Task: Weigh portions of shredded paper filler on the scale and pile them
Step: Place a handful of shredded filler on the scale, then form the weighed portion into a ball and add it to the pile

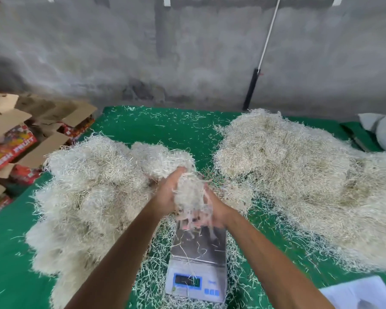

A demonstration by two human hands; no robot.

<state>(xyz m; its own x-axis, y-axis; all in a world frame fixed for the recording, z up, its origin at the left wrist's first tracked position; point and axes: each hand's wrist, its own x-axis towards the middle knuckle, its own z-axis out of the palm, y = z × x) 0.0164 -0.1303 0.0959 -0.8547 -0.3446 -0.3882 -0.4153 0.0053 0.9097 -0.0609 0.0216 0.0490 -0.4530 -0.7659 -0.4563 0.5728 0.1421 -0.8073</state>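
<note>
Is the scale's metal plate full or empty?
Almost empty. The silver metal scale plate holds only stray shreds; both hands hold the white shredded paper clump above it.

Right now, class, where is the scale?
In the head view the scale sits low centre on the green table, between the two paper piles, under both hands.

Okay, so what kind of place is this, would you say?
Probably a small packing workshop or storeroom. A digital scale sits on a green table cover between big heaps of shredded paper filler, flattened printed cartons are stacked at the left, and the back wall is bare concrete.
</note>
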